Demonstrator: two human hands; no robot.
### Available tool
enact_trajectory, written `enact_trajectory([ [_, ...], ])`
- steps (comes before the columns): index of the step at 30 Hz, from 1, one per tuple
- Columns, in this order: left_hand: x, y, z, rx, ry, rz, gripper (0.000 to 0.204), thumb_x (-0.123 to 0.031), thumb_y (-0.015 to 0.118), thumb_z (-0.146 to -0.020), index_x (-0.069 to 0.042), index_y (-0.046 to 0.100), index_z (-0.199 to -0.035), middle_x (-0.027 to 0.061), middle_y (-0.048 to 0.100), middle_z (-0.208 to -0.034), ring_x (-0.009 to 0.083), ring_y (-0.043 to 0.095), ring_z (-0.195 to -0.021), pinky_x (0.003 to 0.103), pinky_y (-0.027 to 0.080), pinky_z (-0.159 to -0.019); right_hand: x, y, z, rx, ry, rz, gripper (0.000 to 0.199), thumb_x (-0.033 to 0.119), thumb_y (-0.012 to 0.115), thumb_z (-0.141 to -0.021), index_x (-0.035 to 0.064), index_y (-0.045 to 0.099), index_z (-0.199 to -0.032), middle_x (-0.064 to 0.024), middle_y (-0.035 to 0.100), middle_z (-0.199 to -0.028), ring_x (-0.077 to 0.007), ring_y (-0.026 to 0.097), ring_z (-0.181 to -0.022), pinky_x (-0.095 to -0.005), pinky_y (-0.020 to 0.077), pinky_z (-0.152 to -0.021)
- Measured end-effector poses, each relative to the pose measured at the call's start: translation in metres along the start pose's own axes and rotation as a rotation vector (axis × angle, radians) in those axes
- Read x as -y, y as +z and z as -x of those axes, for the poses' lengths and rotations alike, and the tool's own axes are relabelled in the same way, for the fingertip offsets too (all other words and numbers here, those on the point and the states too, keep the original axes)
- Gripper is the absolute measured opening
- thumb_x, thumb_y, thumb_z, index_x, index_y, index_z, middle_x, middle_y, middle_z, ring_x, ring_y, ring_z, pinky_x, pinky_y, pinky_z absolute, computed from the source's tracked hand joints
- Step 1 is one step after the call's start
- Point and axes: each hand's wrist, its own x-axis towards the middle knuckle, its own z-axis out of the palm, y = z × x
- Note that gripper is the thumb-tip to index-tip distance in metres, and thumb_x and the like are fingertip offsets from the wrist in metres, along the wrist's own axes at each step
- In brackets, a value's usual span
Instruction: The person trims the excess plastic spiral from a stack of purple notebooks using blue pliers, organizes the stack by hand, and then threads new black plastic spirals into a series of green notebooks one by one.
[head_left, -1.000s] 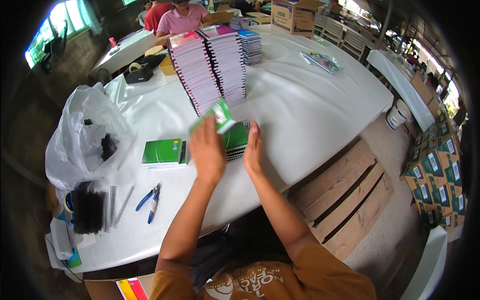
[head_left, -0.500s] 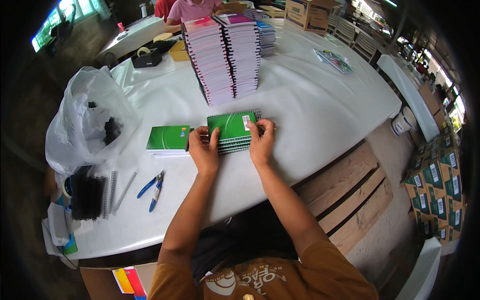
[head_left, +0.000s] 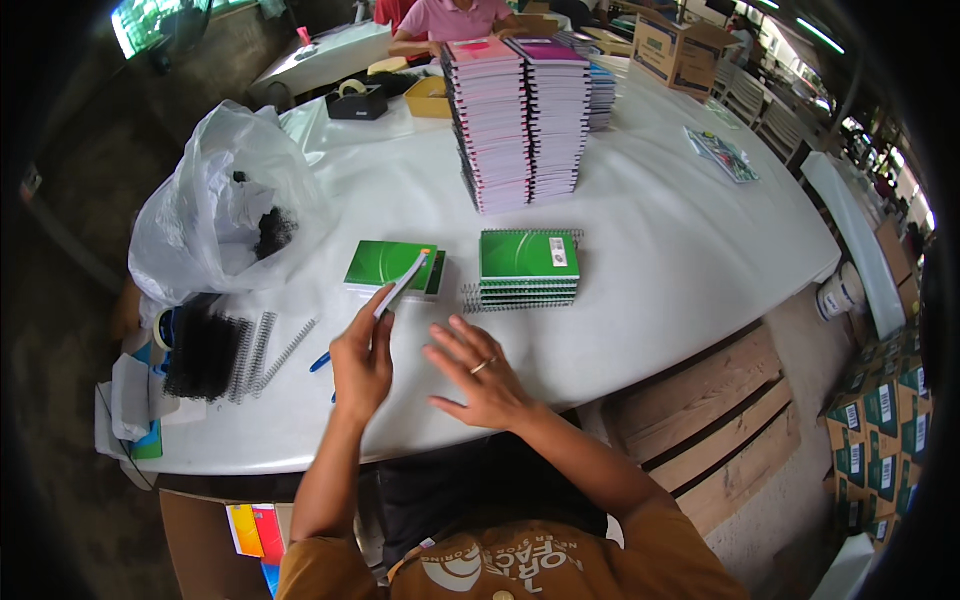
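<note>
My left hand [head_left: 362, 365] holds a thin green-covered booklet [head_left: 402, 285] by its lower end, tilted up on edge over the near part of the white table [head_left: 660, 250]. My right hand [head_left: 480, 375] hovers open beside it, fingers spread, a ring on one finger. Just beyond lie a small pile of unbound green booklets [head_left: 392, 266] and a neat stack of spiral-bound green notebooks [head_left: 528, 267]. Blue-handled pliers [head_left: 322, 361] lie partly hidden under my left hand.
Two tall stacks of pink and purple notebooks [head_left: 525, 120] stand mid-table. At left are a clear plastic bag [head_left: 222, 205], black spiral coils [head_left: 205, 352] and loose wire coils [head_left: 272, 345]. Another person in pink [head_left: 455, 20] sits at the far end. Wooden pallets [head_left: 715, 420] lie right.
Both hands have left the bound green stack and drawn back toward me. My left hand has picked a booklet off the unbound pile; my right hand is now open.
</note>
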Motion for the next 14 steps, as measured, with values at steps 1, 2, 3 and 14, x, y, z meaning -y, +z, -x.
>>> enact_trajectory([
  [1,-0.006,-0.002,0.015,-0.106,0.037,0.331,0.028,-0.01,0.05,-0.093,0.002,0.054,-0.118,0.0095,0.064,-0.104,0.0173,0.062,-0.089,0.028,0.05,-0.077,0.01,0.012,-0.003,0.046,-0.067,0.121,0.054,0.024,0.072,-0.075,0.0129,0.05,-0.123,-0.0059,0.044,-0.134,-0.0267,0.039,-0.127,-0.0405,0.0324,-0.102],
  [2,-0.018,-0.005,0.028,-0.065,-0.091,0.499,0.029,-0.012,0.05,-0.094,0.003,0.053,-0.119,0.0086,0.063,-0.103,0.016,0.061,-0.091,0.03,0.05,-0.078,0.007,0.021,-0.004,-0.141,-0.166,0.152,0.05,0.023,0.072,-0.074,0.0147,0.053,-0.12,-0.0039,0.046,-0.133,-0.0253,0.04,-0.127,-0.0396,0.0321,-0.103],
  [3,-0.028,-0.011,0.037,-0.026,-0.221,0.667,0.031,-0.014,0.049,-0.095,0.004,0.052,-0.12,0.0076,0.061,-0.103,0.0148,0.059,-0.092,0.031,0.051,-0.078,0.001,0.03,-0.007,-0.329,-0.26,0.181,0.047,0.022,0.073,-0.073,0.0166,0.057,-0.117,-0.002,0.047,-0.133,-0.0239,0.041,-0.126,-0.0386,0.0318,-0.103],
  [14,0.149,-0.12,-0.002,-0.092,-0.267,-0.591,0.046,-0.029,0.067,-0.079,-0.012,0.056,-0.12,0.0156,0.056,-0.117,0.0303,0.048,-0.113,0.042,0.035,-0.095,-0.045,0.015,0.002,0.256,0.573,-0.897,0.024,0.009,0.061,-0.086,0.0069,0.065,-0.11,-0.0098,0.068,-0.099,-0.0097,0.059,-0.087,-0.0241,0.0471,-0.079],
])
